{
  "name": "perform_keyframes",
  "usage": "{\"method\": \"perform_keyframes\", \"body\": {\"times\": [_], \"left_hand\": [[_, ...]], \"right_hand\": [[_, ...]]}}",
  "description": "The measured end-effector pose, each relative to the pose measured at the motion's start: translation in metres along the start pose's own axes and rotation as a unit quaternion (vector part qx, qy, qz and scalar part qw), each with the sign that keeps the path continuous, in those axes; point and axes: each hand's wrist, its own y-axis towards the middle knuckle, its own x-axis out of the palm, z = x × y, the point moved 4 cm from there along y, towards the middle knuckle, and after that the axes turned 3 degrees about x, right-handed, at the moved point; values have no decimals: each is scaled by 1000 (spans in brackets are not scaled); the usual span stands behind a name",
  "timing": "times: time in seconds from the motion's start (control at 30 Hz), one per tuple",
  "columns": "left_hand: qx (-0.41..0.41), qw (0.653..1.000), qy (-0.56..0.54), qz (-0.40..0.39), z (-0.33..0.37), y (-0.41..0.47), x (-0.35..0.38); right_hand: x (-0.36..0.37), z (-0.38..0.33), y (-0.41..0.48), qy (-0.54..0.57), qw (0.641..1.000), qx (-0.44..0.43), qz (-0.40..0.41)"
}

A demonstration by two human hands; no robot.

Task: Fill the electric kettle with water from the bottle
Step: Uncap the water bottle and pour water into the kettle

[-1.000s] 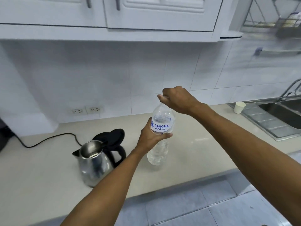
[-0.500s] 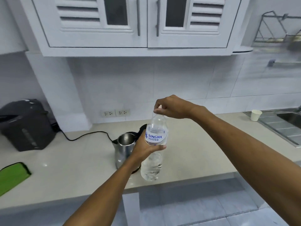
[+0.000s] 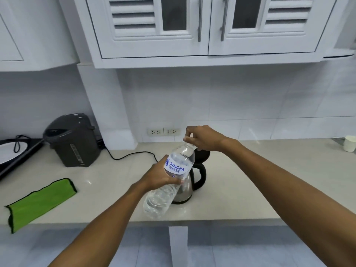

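Clear bottle [image 3: 171, 178] tilted right, left hand [image 3: 159, 177] wrapped round its middle; right hand [image 3: 204, 138] pinches its top, over steel kettle [image 3: 185, 189].

A dark grey water boiler [image 3: 74, 140] stands at the back left of the counter [image 3: 260, 182], a black cord [image 3: 131, 156] trailing from behind it. A green cloth [image 3: 40, 202] lies flat near the counter's front left edge. A dark tray [image 3: 13, 153] sits at the far left. Two wall sockets [image 3: 163, 131] are set in the white tiles. A white cup [image 3: 349, 143] stands far right. White louvred cabinets [image 3: 202, 26] hang above.
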Motion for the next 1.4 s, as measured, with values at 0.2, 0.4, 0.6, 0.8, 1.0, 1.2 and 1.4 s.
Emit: {"method": "perform_keyframes", "body": {"times": [0.2, 0.4, 0.6, 0.8, 1.0, 1.2, 1.4], "left_hand": [[-27, 994, 101, -28, -10, 0, -34], [-66, 978, 195, -39, -23, 7, -57], [-108, 955, 271, -60, -35, 15, -71], [-121, 932, 329, -92, -39, 20, -74], [-129, 907, 381, -125, -39, 23, -75], [-135, 895, 405, -132, -37, 28, -76], [-139, 881, 430, -141, -36, 31, -76]], "right_hand": [[15, 14, 9, 181, 982, -52, -8], [29, 23, 17, 161, 986, -38, 21], [38, 34, 17, 164, 986, -22, 20], [47, 45, 14, 174, 984, 0, 22], [50, 52, 8, 189, 982, 17, 26], [50, 61, 2, 198, 979, 29, 33], [49, 67, -3, 201, 978, 35, 40]]}}
